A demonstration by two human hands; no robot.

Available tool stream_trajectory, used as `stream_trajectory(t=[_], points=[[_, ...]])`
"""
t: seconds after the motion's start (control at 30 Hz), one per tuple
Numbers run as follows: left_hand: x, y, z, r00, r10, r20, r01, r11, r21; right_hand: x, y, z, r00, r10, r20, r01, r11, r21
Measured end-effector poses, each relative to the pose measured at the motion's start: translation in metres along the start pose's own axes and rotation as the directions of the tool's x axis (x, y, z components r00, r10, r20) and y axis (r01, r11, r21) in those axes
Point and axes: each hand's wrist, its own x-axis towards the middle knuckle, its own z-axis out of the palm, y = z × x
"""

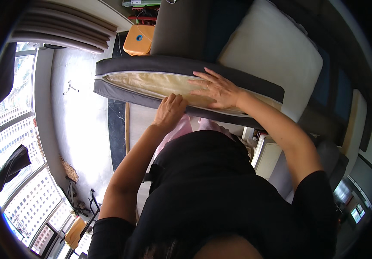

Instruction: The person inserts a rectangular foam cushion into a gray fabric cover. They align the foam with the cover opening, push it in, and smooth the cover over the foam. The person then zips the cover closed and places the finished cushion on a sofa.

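A long dark grey cushion cover (124,66) stretches across in front of my body, its zipper gaping along most of the upward side. Inside the gap shows a pale cream cushion insert (147,82). My left hand (171,110) pinches the near fabric edge beside the zipper, fingers curled over it. My right hand (217,89) lies spread across the insert, with its fingertips near the far zipper edge. At the left end the two zipper rows (99,77) come together. The cover's right end is partly behind my right forearm.
Beyond the cushion is a grey sofa (179,29) bearing a large off-white cushion insert (276,55). An orange lidded box (139,39) stands at the sofa's left end. Left are a curtain (66,27), a bright floor and tall windows. A white lidded bin (266,155) sits near my right side.
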Motion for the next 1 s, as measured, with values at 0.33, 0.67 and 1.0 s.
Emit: stream_trajectory(t=[0.33, 0.67, 1.0], points=[[0.003, -0.003, 0.009, 0.984, 0.167, -0.061, -0.170, 0.984, -0.048, 0.047, 0.007, 0.003, 0.966, 0.063, 0.250, -0.064, 0.998, -0.006], [0.008, -0.020, 0.040, 0.990, 0.025, 0.139, -0.032, 0.998, 0.046, 0.053, -0.008, 0.024, 0.906, 0.404, 0.125, -0.405, 0.914, -0.018], [0.026, -0.046, 0.019, 0.805, 0.131, 0.578, -0.008, 0.978, -0.210, 0.063, -0.024, 0.062, 0.845, 0.516, 0.140, -0.512, 0.857, -0.064]])
